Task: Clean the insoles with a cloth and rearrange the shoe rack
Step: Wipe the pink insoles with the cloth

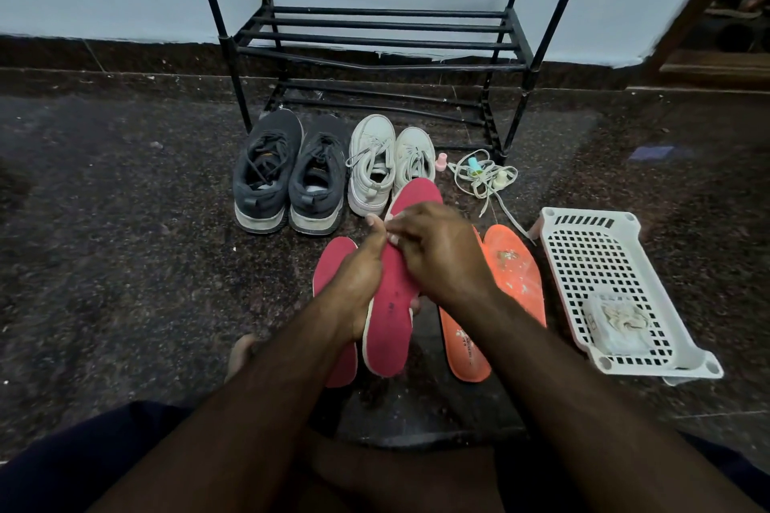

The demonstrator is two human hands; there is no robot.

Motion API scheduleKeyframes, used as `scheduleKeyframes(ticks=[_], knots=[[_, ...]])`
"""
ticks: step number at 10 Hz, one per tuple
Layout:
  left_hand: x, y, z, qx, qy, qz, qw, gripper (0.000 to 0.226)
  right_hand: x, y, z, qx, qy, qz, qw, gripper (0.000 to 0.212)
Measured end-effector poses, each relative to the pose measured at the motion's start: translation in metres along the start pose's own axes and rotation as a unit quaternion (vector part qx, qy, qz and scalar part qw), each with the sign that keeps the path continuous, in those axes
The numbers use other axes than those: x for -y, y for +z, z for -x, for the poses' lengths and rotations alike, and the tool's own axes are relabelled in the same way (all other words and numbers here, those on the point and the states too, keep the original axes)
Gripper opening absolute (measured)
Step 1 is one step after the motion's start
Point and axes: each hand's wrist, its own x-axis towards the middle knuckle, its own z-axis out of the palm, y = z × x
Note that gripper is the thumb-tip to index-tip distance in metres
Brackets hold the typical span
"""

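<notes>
Seated person, forearms extended over the lap toward a dark stone floor. The left hand (356, 275) grips a red insole (389, 329) from below, thumb up along its edge, tilting it off the floor so its upper face is exposed. The right hand (437, 250) lies curled across that face, fingertips bunched over something pale, probably the cloth, though too little shows to be sure. A second red insole (329, 262) lies flat just left; two orange insoles (516, 275), one speckled with debris, lie just right, apparently queued for wiping. Further right, a white basket (583, 229) holds a pale packet (621, 323). Beyond stand dark sneakers (287, 175) and white sneakers (387, 167), heels toward the viewer, beside loose laces (483, 175). Behind, against the wall, the black rack (375, 37) stands bare, awaiting rearrangement.
</notes>
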Motion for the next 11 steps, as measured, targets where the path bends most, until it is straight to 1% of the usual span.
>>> scheduleKeyframes(ticks=[1, 2, 3, 4, 5, 6, 7, 8, 9, 10, 11], knots=[[0.001, -0.004, 0.002, -0.005, -0.019, -0.020, 1.000, 0.090, -0.016, -0.011, -0.009, -0.065, 0.053, 0.009, 0.996, 0.015], [0.007, -0.010, -0.010, -0.005, -0.035, -0.099, 0.994, 0.115, -0.019, -0.017, -0.008, -0.072, 0.093, -0.008, 0.993, 0.016], [0.010, -0.013, -0.014, -0.026, -0.030, -0.094, 0.995, 0.121, -0.005, -0.008, -0.001, -0.035, 0.027, -0.009, 0.999, 0.015], [0.004, -0.010, -0.002, -0.012, -0.032, -0.093, 0.995, 0.105, -0.012, -0.009, -0.006, -0.066, 0.042, -0.011, 0.997, 0.015], [0.000, -0.009, 0.006, 0.049, -0.042, -0.029, 0.997, 0.077, -0.022, -0.026, -0.012, -0.082, 0.163, -0.123, 0.976, 0.018], [-0.006, -0.006, 0.007, 0.070, -0.035, 0.009, 0.997, 0.081, -0.024, -0.037, -0.014, -0.087, 0.178, -0.156, 0.968, 0.018], [-0.007, -0.003, 0.008, 0.065, 0.000, 0.032, 0.997, 0.075, -0.020, -0.027, -0.009, -0.024, 0.126, -0.043, 0.991, 0.023], [-0.004, 0.000, 0.008, 0.041, 0.018, 0.070, 0.997, 0.063, -0.010, -0.011, -0.005, 0.009, 0.072, 0.021, 0.997, 0.023], [-0.006, 0.000, 0.006, 0.009, 0.028, 0.078, 0.997, 0.062, 0.000, -0.006, -0.001, 0.044, 0.057, 0.058, 0.996, 0.026], [-0.011, -0.001, 0.004, -0.012, 0.024, 0.086, 0.996, 0.066, 0.013, -0.004, 0.008, 0.137, 0.055, 0.045, 0.988, 0.023], [-0.013, -0.006, 0.003, -0.020, 0.024, 0.093, 0.995, 0.069, 0.019, -0.005, 0.010, 0.149, 0.056, 0.012, 0.987, 0.020]])
